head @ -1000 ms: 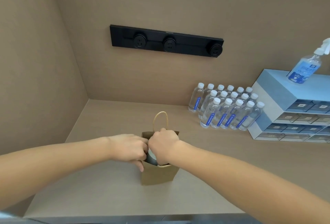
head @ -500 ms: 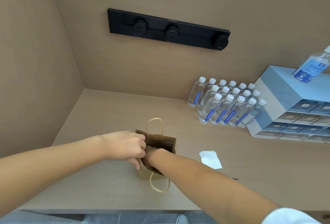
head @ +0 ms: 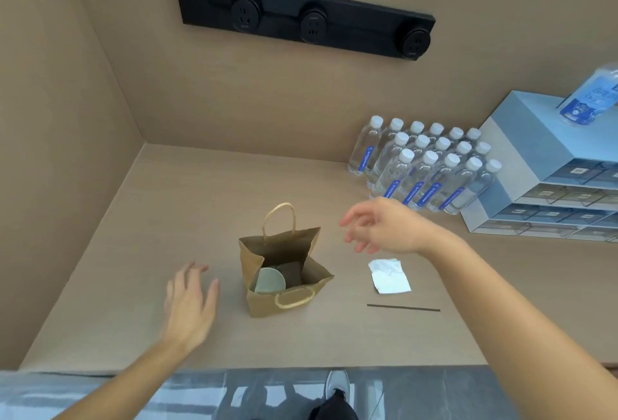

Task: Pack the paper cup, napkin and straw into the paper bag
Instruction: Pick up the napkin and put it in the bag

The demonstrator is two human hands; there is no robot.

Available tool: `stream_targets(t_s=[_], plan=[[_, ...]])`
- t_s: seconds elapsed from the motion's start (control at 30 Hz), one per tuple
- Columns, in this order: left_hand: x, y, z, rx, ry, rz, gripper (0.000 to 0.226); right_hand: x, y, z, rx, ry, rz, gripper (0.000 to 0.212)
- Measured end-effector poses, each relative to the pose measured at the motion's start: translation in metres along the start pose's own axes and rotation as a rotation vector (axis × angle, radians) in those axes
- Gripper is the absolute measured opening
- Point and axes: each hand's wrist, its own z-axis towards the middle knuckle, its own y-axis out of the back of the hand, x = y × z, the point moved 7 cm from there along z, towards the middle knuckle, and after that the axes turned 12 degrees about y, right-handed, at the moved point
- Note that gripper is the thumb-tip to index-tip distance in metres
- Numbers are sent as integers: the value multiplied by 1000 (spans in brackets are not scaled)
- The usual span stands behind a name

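Both hands' grip empty (head: 190, 299) (head: 384, 224)

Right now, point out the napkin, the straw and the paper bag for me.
napkin (head: 389, 276): head view, middle of the white sheet.
straw (head: 403, 307): head view, midpoint of the thin dark stick.
paper bag (head: 264, 306): head view, near front wall.

The paper bag (head: 267, 306) is matt brown kraft with twisted paper-cord handles; the napkin (head: 389, 277) is crumpled white tissue; the counter (head: 187, 192) shows smooth matt wood-grain laminate; the water bottles (head: 421, 172) are clear glossy plastic.
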Motion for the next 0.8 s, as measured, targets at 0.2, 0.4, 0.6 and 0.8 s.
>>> stream_targets(t_s=[0.2,0.4,0.6,0.8], plan=[[35,-72,11,45,111,478,74,-185,-49,28,-114,-406,-146,36],[31,-69,11,-63,113,447,73,-264,-96,20,-233,-584,-205,53],[31,-70,11,-107,112,424,73,-264,-105,23,-256,-504,-321,26],[30,-68,12,-123,124,378,69,-186,-80,7,-562,-349,325,18]])
